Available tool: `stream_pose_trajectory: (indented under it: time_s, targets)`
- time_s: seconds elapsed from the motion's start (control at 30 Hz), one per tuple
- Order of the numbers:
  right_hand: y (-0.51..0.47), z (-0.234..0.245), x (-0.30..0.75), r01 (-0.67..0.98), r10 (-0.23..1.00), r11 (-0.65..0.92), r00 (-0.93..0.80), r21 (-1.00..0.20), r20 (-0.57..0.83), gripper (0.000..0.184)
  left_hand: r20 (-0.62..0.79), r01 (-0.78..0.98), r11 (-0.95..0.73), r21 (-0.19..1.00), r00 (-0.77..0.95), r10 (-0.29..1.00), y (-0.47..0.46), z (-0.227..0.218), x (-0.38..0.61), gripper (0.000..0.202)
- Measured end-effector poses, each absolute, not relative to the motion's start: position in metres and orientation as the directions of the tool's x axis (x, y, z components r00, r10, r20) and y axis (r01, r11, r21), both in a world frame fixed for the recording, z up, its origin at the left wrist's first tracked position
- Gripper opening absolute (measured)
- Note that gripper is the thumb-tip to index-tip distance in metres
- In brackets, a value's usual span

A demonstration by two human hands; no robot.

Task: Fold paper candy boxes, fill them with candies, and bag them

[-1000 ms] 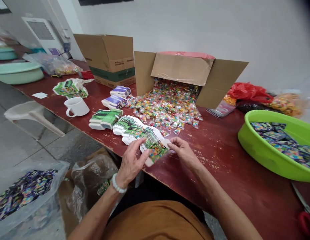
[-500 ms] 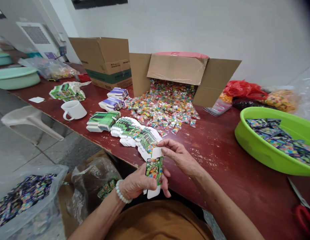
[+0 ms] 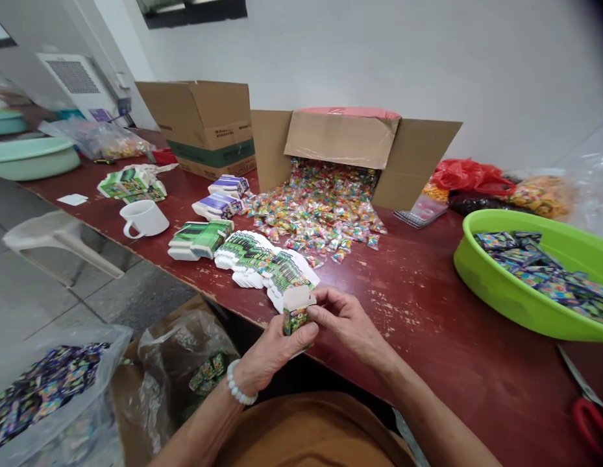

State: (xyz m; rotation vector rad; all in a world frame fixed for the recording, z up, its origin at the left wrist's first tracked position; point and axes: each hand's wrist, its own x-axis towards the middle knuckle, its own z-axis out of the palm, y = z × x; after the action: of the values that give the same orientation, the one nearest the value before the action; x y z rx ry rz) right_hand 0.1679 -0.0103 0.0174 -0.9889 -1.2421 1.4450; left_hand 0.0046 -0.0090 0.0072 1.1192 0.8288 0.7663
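Observation:
My left hand, wearing a pale bead bracelet, is closed round a small green printed carton. The carton is opened out into a box shape, and its white top flap stands up. Thumb and fingers of my right hand pinch the carton's right side near the top opening. Just beyond my hands, a fanned row of flat green cartons lies along the table edge. Behind it, small clear packets of colourful candy spill from an open cardboard box.
On the red table are a white mug, purple cartons, a lime green basin of dark sachets and scissors. Below left are a plastic-lined box, a bag of sachets and a stool.
The carton has gone from flattish, with flaps at both ends showing, to opened out and tipped upright. My right fingers have moved down from its top flap to its side.

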Motion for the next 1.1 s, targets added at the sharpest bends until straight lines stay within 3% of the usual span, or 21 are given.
stream_pose_trajectory:
  time_s: [0.17, 0.27, 0.4, 0.57, 0.83, 0.97, 1.1]
  targets:
    - [-0.006, 0.012, 0.171, -0.175, 0.99, 0.019, -0.131, -0.984, 0.043, 0.027, -0.068, -0.213, 0.14, 0.967, 0.314, 0.947, -0.017, 0.011, 0.0, 0.05]
    - [-0.008, 0.009, 0.165, -0.238, 0.998, 0.01, -0.055, -0.971, 0.024, 0.036, 0.007, -0.124, 0.016, 0.992, 0.183, 0.983, -0.022, 0.007, 0.001, 0.06]
    - [-0.012, 0.006, 0.157, -0.195, 0.998, 0.056, 0.01, -0.979, 0.055, 0.024, 0.02, 0.041, -0.028, 0.999, 0.175, 0.984, -0.022, 0.004, -0.001, 0.043]
    - [-0.007, 0.004, 0.166, -0.062, 0.996, 0.023, -0.079, -0.998, 0.028, 0.022, -0.026, 0.076, 0.008, 0.997, 0.241, 0.97, -0.011, 0.009, -0.006, 0.022]
    - [0.007, 0.003, 0.171, -0.142, 0.979, -0.06, -0.203, -0.988, -0.03, 0.031, -0.002, 0.121, -0.035, 0.992, 0.287, 0.958, -0.002, 0.009, -0.01, 0.023]
    - [0.006, 0.002, 0.17, 0.052, 0.967, 0.123, -0.233, -0.991, 0.108, 0.02, -0.025, -0.072, 0.042, 0.996, 0.231, 0.973, -0.003, 0.011, -0.008, 0.023]
    - [0.004, 0.001, 0.168, 0.127, 0.954, 0.279, -0.147, -0.952, 0.26, 0.016, -0.221, -0.344, 0.327, 0.88, 0.314, 0.923, -0.006, 0.009, -0.005, 0.04]
